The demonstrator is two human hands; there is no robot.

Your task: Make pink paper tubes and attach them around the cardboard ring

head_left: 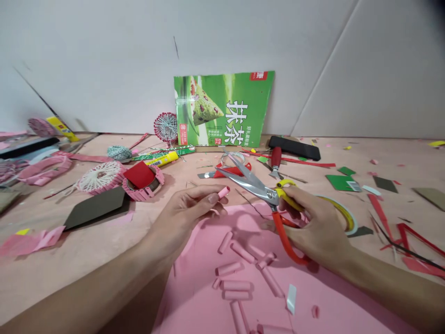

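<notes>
The left hand (189, 206) pinches a short pink paper tube (224, 192), reddish inside; the right hand (318, 225) grips yellow-and-orange-handled scissors (272, 196).

Bare tabletop (69, 262) left of the left forearm (114, 276) is passable; spread scissors (270, 195) block the middle.

Of your scissors (273, 197), one handle is yellow and the other is orange-red; the blades (247, 183) are silver. Toward six o'clock, your small rolls (235, 285) and sheet (193, 290) are both pink. At twelve, your panel (224, 111) is green with white characters. At nine, your wheel (99, 176) has white radial threads, pink edge.
</notes>
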